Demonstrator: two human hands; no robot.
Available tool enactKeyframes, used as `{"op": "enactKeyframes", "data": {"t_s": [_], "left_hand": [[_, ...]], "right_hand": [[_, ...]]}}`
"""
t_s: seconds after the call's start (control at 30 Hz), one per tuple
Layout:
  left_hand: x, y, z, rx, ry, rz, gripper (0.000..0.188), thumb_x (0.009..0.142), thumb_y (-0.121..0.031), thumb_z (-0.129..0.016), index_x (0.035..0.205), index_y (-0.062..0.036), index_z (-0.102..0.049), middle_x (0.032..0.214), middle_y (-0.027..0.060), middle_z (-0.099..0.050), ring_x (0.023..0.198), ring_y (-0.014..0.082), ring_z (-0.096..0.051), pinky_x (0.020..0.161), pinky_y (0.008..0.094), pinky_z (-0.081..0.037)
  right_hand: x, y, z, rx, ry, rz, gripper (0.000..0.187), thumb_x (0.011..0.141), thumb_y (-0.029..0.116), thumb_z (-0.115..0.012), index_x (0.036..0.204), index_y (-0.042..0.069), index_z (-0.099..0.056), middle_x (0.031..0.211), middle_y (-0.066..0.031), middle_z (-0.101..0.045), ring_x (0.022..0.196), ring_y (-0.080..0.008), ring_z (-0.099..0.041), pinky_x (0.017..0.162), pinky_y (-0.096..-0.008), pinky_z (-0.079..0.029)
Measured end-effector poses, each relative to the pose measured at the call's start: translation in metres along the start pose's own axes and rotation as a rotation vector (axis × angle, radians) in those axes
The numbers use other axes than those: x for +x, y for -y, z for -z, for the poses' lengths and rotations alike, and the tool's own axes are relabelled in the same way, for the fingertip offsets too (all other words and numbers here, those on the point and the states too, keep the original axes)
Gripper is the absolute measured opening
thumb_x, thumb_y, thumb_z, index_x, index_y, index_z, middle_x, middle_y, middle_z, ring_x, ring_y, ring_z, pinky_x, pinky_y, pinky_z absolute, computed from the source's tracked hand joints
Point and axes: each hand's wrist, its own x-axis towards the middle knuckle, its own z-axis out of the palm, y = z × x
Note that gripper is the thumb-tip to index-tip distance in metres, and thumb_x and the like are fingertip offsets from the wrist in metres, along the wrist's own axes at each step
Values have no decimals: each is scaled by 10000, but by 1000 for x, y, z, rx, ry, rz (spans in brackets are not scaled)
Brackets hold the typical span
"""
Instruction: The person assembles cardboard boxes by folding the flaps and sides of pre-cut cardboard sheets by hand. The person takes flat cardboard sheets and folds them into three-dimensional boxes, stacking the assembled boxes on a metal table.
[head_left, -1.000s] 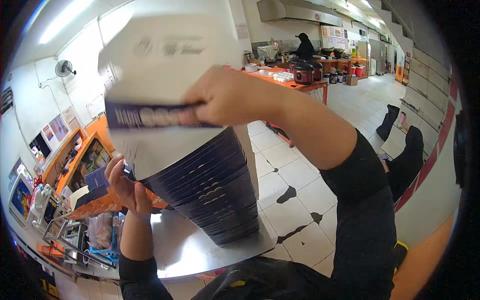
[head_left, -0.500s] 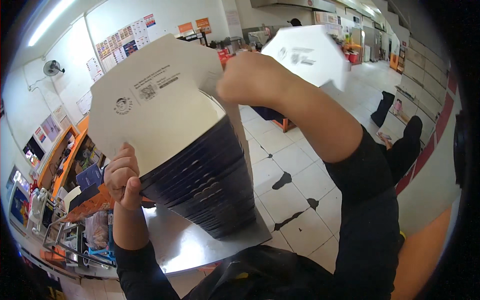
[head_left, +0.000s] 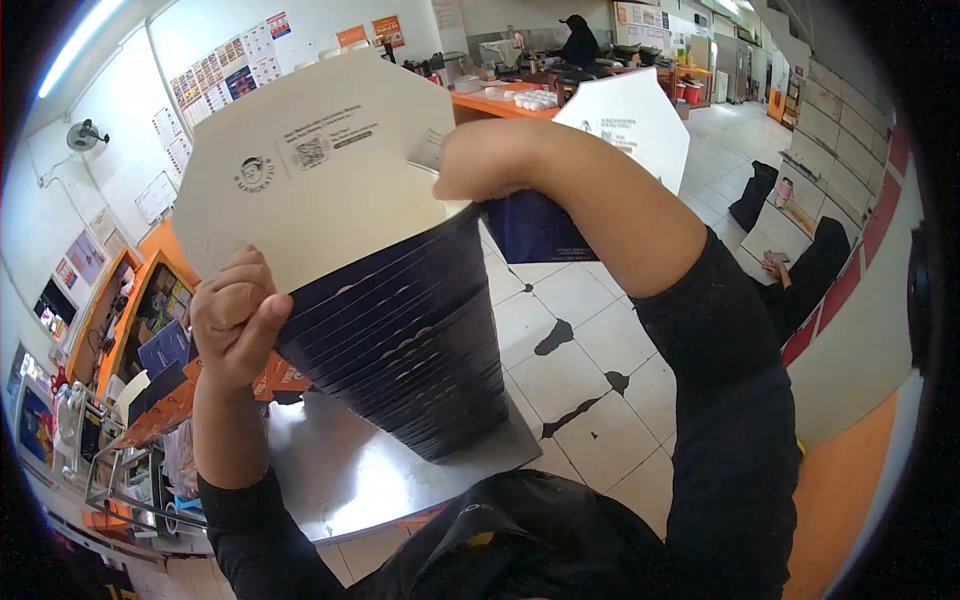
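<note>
A tall stack of nested dark-blue paper food boxes (head_left: 400, 345) stands on a metal table, their cream insides facing up. The top box has its cream lid flap (head_left: 350, 110) raised, with a round logo and a square code printed on it. My left hand (head_left: 238, 312) is closed on the left edge of this top box, thumb along the dark outer side. My right hand (head_left: 487, 160) is curled at its right rear corner, beside a small slotted tab; its fingertips are partly hidden. Behind my right forearm shows another blue box (head_left: 540, 230) with a pale lid flap (head_left: 640, 125).
Beneath the stack is the shiny metal tabletop (head_left: 350, 480). An orange shelf counter (head_left: 130, 320) and a wire rack (head_left: 125, 480) stand at the left. A person in black (head_left: 578, 45) is at the far counter. Another person's leg and hand (head_left: 775, 265) show at the right.
My right hand has lowered slightly at the top box's corner. The view has shifted, showing more of the far counter and the blue box behind my forearm. My left hand keeps its hold.
</note>
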Motion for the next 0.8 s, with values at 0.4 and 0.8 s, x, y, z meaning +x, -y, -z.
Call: {"op": "enactKeyframes", "data": {"t_s": [0.4,0.8], "left_hand": [[-19,-1,-26,126,-312,-79,353,855,-181,-595,577,-47,-424,571,47,-415,563,187,-391,562,311,-299],[-36,-5,-37,134,-390,-81,237,828,-153,-597,662,-12,-504,651,81,-457,626,226,-419,607,335,-324]], "right_hand": [[-20,-12,7,137,-142,-55,544,813,506,-534,850,-10,-700,795,-163,-672,792,-275,-643,731,-396,-481],[-111,7,69,459,-832,175,535,813,86,-631,1320,62,-463,1085,-116,-631,911,-195,-626,799,-270,-510]]}}
